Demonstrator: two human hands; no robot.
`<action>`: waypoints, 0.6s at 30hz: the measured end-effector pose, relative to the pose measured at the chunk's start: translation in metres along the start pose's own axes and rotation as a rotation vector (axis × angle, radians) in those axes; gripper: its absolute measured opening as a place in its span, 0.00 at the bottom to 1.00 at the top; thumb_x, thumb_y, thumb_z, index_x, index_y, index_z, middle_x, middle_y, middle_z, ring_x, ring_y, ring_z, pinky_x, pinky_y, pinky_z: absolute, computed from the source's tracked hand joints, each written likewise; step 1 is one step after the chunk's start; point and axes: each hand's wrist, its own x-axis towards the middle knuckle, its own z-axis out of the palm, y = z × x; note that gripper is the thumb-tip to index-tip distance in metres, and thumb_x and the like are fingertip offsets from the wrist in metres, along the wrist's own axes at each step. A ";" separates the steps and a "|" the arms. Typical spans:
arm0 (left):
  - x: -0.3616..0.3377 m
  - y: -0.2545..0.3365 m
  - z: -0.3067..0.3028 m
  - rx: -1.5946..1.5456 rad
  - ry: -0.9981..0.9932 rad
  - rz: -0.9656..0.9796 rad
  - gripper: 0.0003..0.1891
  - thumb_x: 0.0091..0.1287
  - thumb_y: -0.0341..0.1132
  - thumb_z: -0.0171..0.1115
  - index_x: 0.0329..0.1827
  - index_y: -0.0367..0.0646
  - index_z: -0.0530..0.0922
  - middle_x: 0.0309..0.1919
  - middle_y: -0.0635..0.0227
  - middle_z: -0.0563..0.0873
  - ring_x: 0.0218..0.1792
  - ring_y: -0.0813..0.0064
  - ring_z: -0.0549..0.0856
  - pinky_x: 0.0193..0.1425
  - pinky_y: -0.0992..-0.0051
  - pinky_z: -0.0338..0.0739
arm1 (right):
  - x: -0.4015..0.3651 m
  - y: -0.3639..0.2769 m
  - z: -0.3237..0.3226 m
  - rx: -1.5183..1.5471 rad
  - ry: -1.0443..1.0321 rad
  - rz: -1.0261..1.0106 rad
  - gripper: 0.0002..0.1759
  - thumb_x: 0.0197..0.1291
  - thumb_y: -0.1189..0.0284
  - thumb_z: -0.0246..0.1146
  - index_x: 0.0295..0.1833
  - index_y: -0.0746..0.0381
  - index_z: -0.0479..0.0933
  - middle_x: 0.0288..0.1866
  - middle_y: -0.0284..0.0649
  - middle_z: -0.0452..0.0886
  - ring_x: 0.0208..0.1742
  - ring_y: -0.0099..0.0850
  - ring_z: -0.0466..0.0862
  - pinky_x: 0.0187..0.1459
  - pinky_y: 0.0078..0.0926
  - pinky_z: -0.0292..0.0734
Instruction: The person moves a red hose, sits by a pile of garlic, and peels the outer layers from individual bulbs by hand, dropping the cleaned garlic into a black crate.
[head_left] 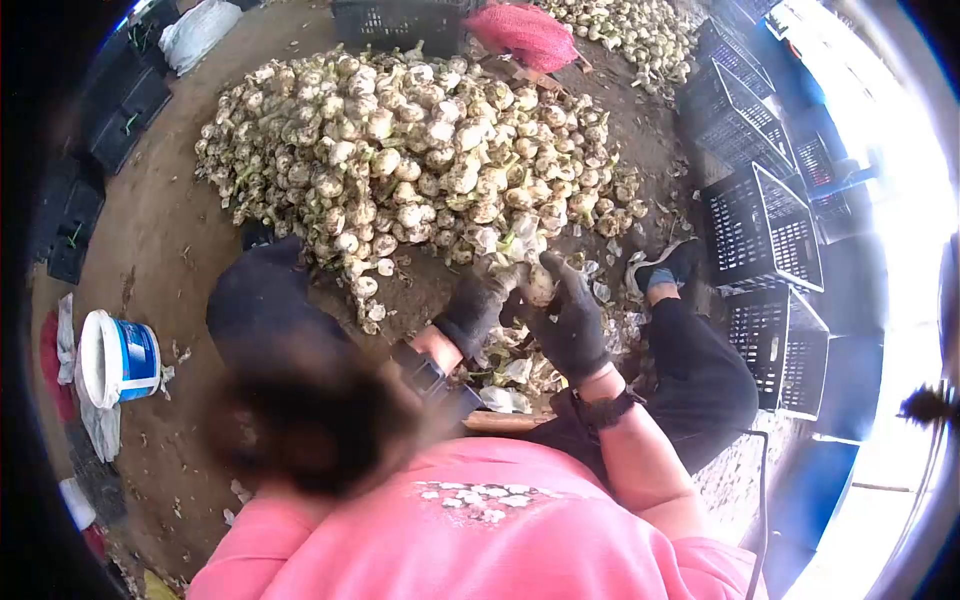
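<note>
Both of my hands wear dark, soiled gloves and meet at the near edge of a large heap of pale bulbs [430, 150]. My right hand [570, 325] has its fingers wrapped round a whitish bulb [538, 287]. Close beside it on the left, my left hand [480, 305] is closed near the bulb's leafy top; what its fingers grip is too small to make out. Loose papery peelings [515, 375] lie on the ground below my hands.
Black plastic crates [765, 225] line the right side, with more crates [395, 25] at the back. A red mesh sack [525, 35] lies behind the heap. At the left is a white and blue bucket [135, 360]. A dark blurred shape [310, 400] hides the lower left.
</note>
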 end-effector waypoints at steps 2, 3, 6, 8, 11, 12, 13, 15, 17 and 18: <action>0.004 -0.005 -0.005 0.231 0.016 0.130 0.13 0.64 0.41 0.60 0.45 0.41 0.78 0.31 0.70 0.82 0.26 0.83 0.78 0.31 0.80 0.73 | -0.006 -0.007 0.003 0.048 0.011 0.119 0.32 0.54 0.72 0.69 0.64 0.64 0.65 0.47 0.40 0.80 0.43 0.26 0.80 0.45 0.24 0.77; 0.006 -0.007 -0.007 0.269 0.010 0.185 0.14 0.64 0.37 0.58 0.49 0.41 0.77 0.35 0.71 0.82 0.29 0.82 0.79 0.34 0.79 0.74 | -0.010 -0.007 0.006 0.261 0.010 0.214 0.32 0.53 0.70 0.70 0.62 0.64 0.66 0.47 0.41 0.80 0.43 0.27 0.81 0.43 0.23 0.77; 0.002 -0.012 -0.011 0.055 -0.204 0.257 0.20 0.61 0.29 0.54 0.58 0.41 0.71 0.44 0.71 0.81 0.42 0.80 0.79 0.48 0.77 0.74 | -0.011 0.004 0.005 0.511 0.082 0.336 0.30 0.53 0.70 0.70 0.60 0.64 0.67 0.48 0.44 0.81 0.43 0.27 0.82 0.45 0.24 0.78; -0.001 -0.004 -0.009 0.055 -0.229 0.192 0.20 0.61 0.29 0.55 0.58 0.41 0.70 0.44 0.72 0.79 0.44 0.81 0.78 0.51 0.78 0.73 | -0.009 0.010 0.001 0.358 0.104 0.211 0.30 0.52 0.71 0.71 0.59 0.65 0.68 0.49 0.45 0.80 0.44 0.28 0.82 0.46 0.25 0.78; -0.001 -0.005 -0.004 0.126 -0.129 0.169 0.20 0.62 0.29 0.56 0.58 0.41 0.70 0.42 0.71 0.79 0.42 0.80 0.78 0.50 0.78 0.73 | -0.007 -0.017 -0.005 0.073 0.090 0.127 0.31 0.50 0.71 0.72 0.58 0.66 0.69 0.49 0.46 0.80 0.45 0.28 0.82 0.46 0.27 0.78; 0.001 -0.007 -0.003 0.190 -0.064 0.239 0.20 0.62 0.28 0.56 0.58 0.39 0.70 0.41 0.70 0.80 0.41 0.80 0.78 0.50 0.78 0.74 | -0.007 -0.026 -0.005 -0.033 0.076 0.114 0.31 0.49 0.71 0.73 0.58 0.66 0.69 0.49 0.46 0.80 0.45 0.28 0.82 0.45 0.27 0.79; 0.001 -0.006 -0.004 0.190 -0.061 0.239 0.20 0.62 0.28 0.56 0.58 0.39 0.70 0.41 0.70 0.80 0.41 0.80 0.78 0.50 0.78 0.74 | -0.007 -0.035 -0.006 -0.138 0.064 0.101 0.31 0.49 0.70 0.73 0.57 0.66 0.69 0.49 0.47 0.80 0.45 0.28 0.82 0.45 0.26 0.79; 0.001 -0.007 -0.005 0.225 -0.041 0.292 0.23 0.60 0.27 0.54 0.61 0.40 0.68 0.41 0.69 0.80 0.39 0.80 0.79 0.46 0.79 0.75 | -0.008 -0.039 -0.001 -0.021 0.145 0.126 0.27 0.53 0.68 0.71 0.56 0.67 0.71 0.44 0.42 0.81 0.38 0.27 0.81 0.40 0.23 0.76; 0.000 -0.004 -0.004 0.168 -0.047 0.278 0.27 0.58 0.24 0.51 0.64 0.40 0.67 0.41 0.68 0.80 0.37 0.81 0.79 0.42 0.80 0.77 | -0.012 -0.002 0.012 0.527 0.194 0.139 0.25 0.59 0.64 0.65 0.56 0.67 0.70 0.41 0.42 0.81 0.32 0.29 0.82 0.34 0.26 0.79; -0.004 0.002 -0.002 0.021 -0.114 0.190 0.27 0.57 0.23 0.50 0.64 0.40 0.67 0.41 0.68 0.81 0.36 0.80 0.79 0.40 0.81 0.77 | -0.012 0.000 0.004 0.794 0.080 0.403 0.23 0.63 0.61 0.61 0.56 0.67 0.71 0.39 0.41 0.81 0.31 0.29 0.81 0.33 0.25 0.78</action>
